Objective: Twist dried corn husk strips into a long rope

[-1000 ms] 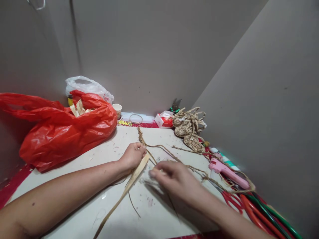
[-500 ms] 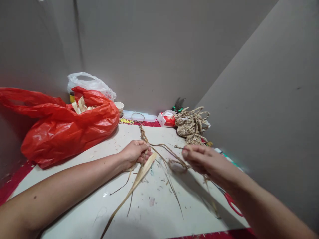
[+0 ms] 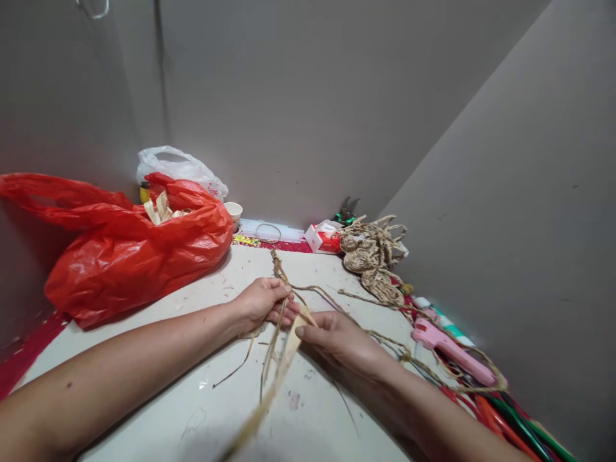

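While two hands, left (image 3: 262, 301) and right (image 3: 339, 337), pinch one husk strip (image 3: 289, 350), one red bag (image 3: 135, 247) sits nearby

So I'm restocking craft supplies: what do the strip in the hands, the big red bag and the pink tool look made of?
The strip looks like dried plant leaf or husk: pale tan, matte, flat and fibrous. Both the left hand and right hand grip it. The red bag looks like thin plastic film: glossy and crinkled. The pink tool, seemingly a glue gun, looks like moulded plastic, smooth with a soft sheen.
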Demonstrator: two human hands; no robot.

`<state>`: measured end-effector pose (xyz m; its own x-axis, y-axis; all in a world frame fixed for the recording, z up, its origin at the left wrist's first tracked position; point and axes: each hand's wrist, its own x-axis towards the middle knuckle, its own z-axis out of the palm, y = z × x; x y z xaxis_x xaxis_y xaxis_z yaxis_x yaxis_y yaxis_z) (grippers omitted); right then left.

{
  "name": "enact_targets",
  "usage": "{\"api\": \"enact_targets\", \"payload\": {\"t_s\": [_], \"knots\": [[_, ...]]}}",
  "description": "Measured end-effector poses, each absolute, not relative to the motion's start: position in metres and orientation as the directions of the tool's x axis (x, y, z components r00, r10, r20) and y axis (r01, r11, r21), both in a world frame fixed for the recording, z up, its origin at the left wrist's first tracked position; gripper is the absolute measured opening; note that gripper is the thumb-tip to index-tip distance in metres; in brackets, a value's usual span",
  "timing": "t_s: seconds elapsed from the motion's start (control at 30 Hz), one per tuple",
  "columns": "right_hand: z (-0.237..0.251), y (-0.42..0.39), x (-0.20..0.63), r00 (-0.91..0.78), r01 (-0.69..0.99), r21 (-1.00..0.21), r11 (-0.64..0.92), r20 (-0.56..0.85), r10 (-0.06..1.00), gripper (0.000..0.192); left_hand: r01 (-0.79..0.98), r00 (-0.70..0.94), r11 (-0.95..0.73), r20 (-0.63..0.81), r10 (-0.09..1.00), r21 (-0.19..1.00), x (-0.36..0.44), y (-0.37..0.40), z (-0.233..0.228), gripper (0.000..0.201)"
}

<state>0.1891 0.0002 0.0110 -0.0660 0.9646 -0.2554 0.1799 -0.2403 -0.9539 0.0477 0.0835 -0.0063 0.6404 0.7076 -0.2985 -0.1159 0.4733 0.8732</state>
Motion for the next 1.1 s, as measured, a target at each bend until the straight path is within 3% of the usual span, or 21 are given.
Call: {"api": "enact_targets", "payload": {"t_s": [0.1,0.3,0.4,0.57,0.73,0.9,1.0,1.03,1.1], "knots": [[0.041,-0.003,0.209,-0.121,0.17,-0.927,-0.333,-0.355,0.927,0.042,-0.081,0.644,0.455,-0.302,0.703,0.887,0.049,0.082,-0.007,0.016],[0.098,0.022,0.2,0.112,-0.151,-0.985,-0.08,-0.098,0.989,0.034,-0.055,0.593,0.347,-0.248,0.766,0.936,0.051,0.075,-0.013,0.019],[0.103,0.049,0.153,0.102,-0.212,-0.977,-0.017,-0.039,0.994,0.021,-0.057,0.592,0.324,-0.229,0.773,0.944,0.052,0.075,-0.015,0.016],[0.092,0.071,0.092,-0.188,-0.017,-0.976,-0.216,-0.209,0.96,0.019,-0.14,0.56,0.369,-0.234,0.795,0.919,0.05,0.076,-0.011,0.018],[0.095,0.052,0.136,-0.075,-0.007,-0.988,-0.153,-0.153,0.985,0.02,-0.134,0.646,0.412,-0.236,0.726,0.901,0.047,0.083,-0.013,0.02],[0.081,0.006,0.186,-0.078,-0.026,-0.944,-0.327,-0.325,0.943,0.029,-0.131,0.698,0.484,-0.266,0.665,0.865,0.045,0.089,-0.014,0.021],[0.062,-0.025,0.181,-0.185,0.043,-0.896,-0.441,-0.441,0.878,0.039,-0.135,0.708,0.486,-0.259,0.657,0.863,0.044,0.09,-0.012,0.023],[0.058,-0.031,0.177,-0.24,0.117,-0.892,-0.436,-0.451,0.86,0.043,-0.139,0.71,0.484,-0.254,0.657,0.864,0.044,0.091,-0.012,0.023],[0.053,-0.036,0.171,-0.284,0.33,-0.907,-0.26,-0.358,0.889,0.048,-0.144,0.711,0.473,-0.242,0.66,0.869,0.044,0.091,-0.012,0.023]]}}
